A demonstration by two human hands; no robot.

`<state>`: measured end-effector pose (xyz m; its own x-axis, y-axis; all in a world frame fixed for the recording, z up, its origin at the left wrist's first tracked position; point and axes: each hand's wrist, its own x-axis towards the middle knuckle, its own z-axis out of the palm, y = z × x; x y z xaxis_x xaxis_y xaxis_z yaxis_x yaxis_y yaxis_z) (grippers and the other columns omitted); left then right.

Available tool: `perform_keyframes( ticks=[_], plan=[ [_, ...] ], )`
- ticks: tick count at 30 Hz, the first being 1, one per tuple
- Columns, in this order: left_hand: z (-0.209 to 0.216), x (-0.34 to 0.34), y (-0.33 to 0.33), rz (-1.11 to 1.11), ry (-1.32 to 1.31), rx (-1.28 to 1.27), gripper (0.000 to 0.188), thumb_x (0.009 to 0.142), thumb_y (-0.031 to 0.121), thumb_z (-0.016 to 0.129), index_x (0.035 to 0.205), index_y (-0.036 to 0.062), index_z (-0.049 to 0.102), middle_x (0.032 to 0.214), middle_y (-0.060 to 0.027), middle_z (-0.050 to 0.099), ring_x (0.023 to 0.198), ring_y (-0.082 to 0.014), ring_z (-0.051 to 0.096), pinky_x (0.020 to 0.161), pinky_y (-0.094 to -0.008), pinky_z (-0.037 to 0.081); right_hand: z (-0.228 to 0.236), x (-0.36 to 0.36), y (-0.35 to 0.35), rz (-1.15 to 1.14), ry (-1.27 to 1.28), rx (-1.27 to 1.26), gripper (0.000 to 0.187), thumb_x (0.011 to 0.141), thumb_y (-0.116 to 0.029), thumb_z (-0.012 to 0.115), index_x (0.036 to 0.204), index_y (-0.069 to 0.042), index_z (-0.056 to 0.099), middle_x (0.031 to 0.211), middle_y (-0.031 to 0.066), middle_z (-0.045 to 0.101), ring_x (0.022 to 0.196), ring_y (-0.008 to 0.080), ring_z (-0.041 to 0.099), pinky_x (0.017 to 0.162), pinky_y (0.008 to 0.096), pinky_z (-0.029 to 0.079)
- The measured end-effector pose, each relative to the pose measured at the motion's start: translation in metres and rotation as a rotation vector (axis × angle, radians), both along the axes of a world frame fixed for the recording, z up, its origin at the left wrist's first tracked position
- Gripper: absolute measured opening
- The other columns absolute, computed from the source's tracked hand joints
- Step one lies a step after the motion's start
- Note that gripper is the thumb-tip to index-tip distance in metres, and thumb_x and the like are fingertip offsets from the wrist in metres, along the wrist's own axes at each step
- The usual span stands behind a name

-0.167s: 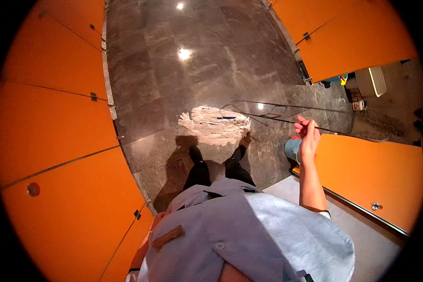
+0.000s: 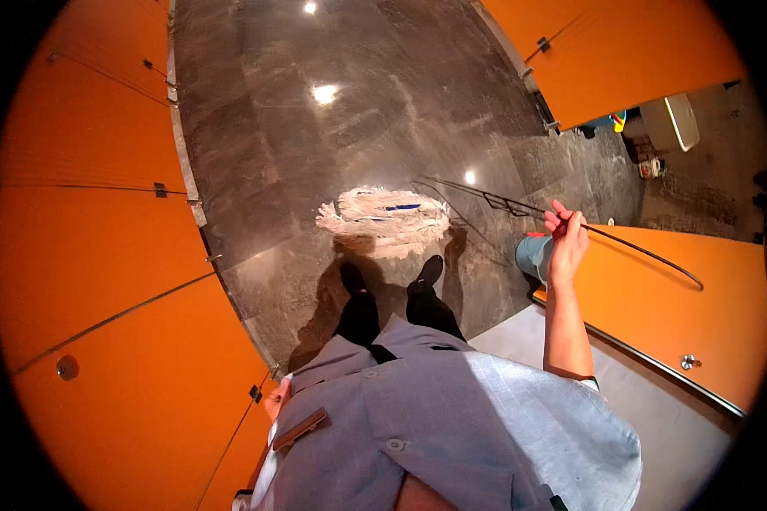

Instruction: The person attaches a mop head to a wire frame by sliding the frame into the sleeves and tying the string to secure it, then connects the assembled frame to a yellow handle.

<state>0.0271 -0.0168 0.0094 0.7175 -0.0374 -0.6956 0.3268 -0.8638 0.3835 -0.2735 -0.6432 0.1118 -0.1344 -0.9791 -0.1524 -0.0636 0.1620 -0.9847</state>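
Grasping black wire (image 2: pixel 520 205) in right hand (image 2: pixel 567 238), right of centre. Cannot tell grip of left hand (image 2: pixel 277 399), lower left. Noted mop head (image 2: pixel 383 226) at centre.

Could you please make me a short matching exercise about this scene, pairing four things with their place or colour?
1. mop head
2. thin dark rod
3. bucket
4. left-side panels

A. orange
B. held in the right hand
C. on the floor, in front of the shoes
D. light blue

Pairs: 1-C, 2-B, 3-D, 4-A
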Motion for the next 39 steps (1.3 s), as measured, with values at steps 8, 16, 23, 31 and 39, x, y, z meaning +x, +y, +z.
perform_keyframes(
  ticks=[8, 16, 23, 31, 39],
  plan=[
    [0.052, -0.024, -0.084, -0.509, -0.143, 0.426, 0.049, 0.082, 0.053, 0.062, 0.089, 0.0052, 0.07, 0.074, -0.0122, 0.067, 0.065, -0.022, 0.059, 0.063, -0.038, 0.047, -0.048, -0.08, -0.044, -0.243, -0.167, 0.019, 0.033, 0.101, -0.029, 0.036, 0.092, 0.0, 0.05, 0.116, 0.0194, 0.059, 0.098, 0.0264, 0.062, 0.08, 0.0331, 0.052],
    [0.021, -0.041, -0.186, -0.648, 0.421, 0.265, 0.06, 0.075, 0.056, 0.068, 0.103, 0.0026, 0.067, 0.09, -0.0119, 0.068, 0.082, -0.0209, 0.063, 0.075, -0.0338, 0.05, -0.102, -0.098, -0.1, -0.332, -0.373, 0.1, 0.035, 0.101, -0.03, 0.034, 0.094, 0.002, 0.047, 0.118, 0.0205, 0.058, 0.104, 0.0269, 0.06, 0.084, 0.0333, 0.053],
    [0.07, -0.045, -0.257, -0.356, 0.498, 0.195, 0.066, 0.065, 0.05, 0.08, 0.108, 0.0025, 0.066, 0.093, -0.01, 0.069, 0.084, -0.0175, 0.065, 0.076, -0.0293, 0.051, -0.193, -0.073, -0.162, -0.352, -0.687, 0.207, 0.031, 0.101, -0.026, 0.036, 0.095, 0.003, 0.045, 0.111, 0.0228, 0.06, 0.098, 0.027, 0.063, 0.079, 0.0345, 0.057],
    [0.002, -0.058, -0.179, -0.674, 0.305, 0.366, 0.076, 0.06, 0.051, 0.082, 0.11, -0.0016, 0.06, 0.097, -0.0167, 0.066, 0.088, -0.0229, 0.064, 0.079, -0.0327, 0.05, -0.304, 0.009, -0.213, -0.408, -0.83, 0.284, 0.033, 0.101, -0.028, 0.033, 0.096, 0.003, 0.045, 0.107, 0.0242, 0.06, 0.095, 0.0302, 0.063, 0.078, 0.0369, 0.057],
    [-0.021, -0.002, -0.209, -0.055, 1.068, 0.353, 0.042, 0.074, 0.02, 0.077, 0.106, -0.003, 0.064, 0.088, -0.0073, 0.067, 0.075, -0.0142, 0.061, 0.065, -0.0272, 0.049, -0.416, 0.027, -0.212, -0.535, -0.809, 0.431, 0.028, 0.101, -0.02, 0.031, 0.091, 0.003, 0.045, 0.101, 0.0216, 0.059, 0.09, 0.0324, 0.064, 0.072, 0.0387, 0.059]
  ],
)
